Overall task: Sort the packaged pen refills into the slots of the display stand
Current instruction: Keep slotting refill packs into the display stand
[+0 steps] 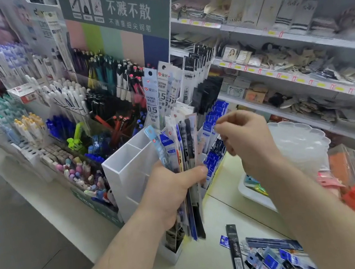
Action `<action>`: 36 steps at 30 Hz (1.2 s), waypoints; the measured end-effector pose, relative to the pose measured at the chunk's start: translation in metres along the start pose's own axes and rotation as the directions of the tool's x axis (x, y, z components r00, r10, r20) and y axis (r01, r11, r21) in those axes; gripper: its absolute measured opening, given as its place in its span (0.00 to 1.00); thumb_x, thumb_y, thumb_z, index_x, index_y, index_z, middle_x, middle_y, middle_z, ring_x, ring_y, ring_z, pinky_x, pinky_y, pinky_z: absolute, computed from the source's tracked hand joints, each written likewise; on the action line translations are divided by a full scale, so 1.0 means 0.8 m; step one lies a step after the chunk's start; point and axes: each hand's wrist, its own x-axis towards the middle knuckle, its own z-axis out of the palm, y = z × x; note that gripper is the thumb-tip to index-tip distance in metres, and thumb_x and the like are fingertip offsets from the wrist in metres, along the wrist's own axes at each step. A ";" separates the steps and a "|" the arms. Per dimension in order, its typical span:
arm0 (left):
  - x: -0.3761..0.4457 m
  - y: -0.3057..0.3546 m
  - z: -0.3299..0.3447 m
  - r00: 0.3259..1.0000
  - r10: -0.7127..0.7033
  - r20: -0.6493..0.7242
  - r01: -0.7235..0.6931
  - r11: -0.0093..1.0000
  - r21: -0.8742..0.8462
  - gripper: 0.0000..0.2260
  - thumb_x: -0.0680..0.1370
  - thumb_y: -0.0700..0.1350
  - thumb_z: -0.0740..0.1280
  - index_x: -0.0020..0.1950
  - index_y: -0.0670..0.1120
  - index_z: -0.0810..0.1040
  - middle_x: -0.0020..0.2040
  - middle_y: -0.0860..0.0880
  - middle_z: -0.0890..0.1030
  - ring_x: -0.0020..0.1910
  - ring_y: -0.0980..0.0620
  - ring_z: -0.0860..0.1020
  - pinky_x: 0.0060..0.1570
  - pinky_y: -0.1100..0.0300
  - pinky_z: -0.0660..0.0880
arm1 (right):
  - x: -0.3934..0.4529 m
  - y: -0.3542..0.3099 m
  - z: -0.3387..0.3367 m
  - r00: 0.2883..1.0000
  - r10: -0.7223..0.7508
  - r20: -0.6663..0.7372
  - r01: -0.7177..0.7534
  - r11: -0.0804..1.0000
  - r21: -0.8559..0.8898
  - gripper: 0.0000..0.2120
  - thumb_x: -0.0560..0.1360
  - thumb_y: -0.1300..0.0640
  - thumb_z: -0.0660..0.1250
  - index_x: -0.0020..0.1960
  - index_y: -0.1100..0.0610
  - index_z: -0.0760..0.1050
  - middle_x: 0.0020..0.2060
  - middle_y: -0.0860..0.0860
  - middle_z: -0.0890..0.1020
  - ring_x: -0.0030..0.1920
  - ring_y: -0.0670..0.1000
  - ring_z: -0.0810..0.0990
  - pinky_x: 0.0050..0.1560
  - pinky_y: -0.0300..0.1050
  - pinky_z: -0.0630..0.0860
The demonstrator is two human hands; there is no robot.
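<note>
Premises: stationery shop, retail sales floor.

Evidence:
- Grey-green printed cardboard header sign (pixel 116 11) with Chinese lettering and pen drawings, standing above pastel colour panels.
- Tiered clear plastic racks of upright pens (pixel 102 76), grouped by colour: white, teal, blue, black, pink-capped.
- White plastic slotted display stand (pixel 130 167) beside hanging-hole refill packets (pixel 165 94) printed "0.5".
- White metal wall shelves (pixel 277 67) with yellow and red price tags along the front edges, stocked with bagged small goods and socks.
- Pale table (pixel 216 265) carrying loose flat packets (pixel 270 259).
</note>
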 end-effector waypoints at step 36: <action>-0.042 -0.042 0.040 0.923 -0.370 0.108 0.385 0.897 -0.216 0.11 0.76 0.32 0.65 0.55 0.34 0.83 0.52 0.28 0.82 0.45 0.36 0.82 0.51 0.40 0.79 | -0.151 0.086 -0.034 0.995 0.075 0.065 -0.053 0.957 -0.286 0.09 0.72 0.58 0.74 0.45 0.45 0.77 0.27 0.45 0.78 0.28 0.44 0.74 0.33 0.44 0.74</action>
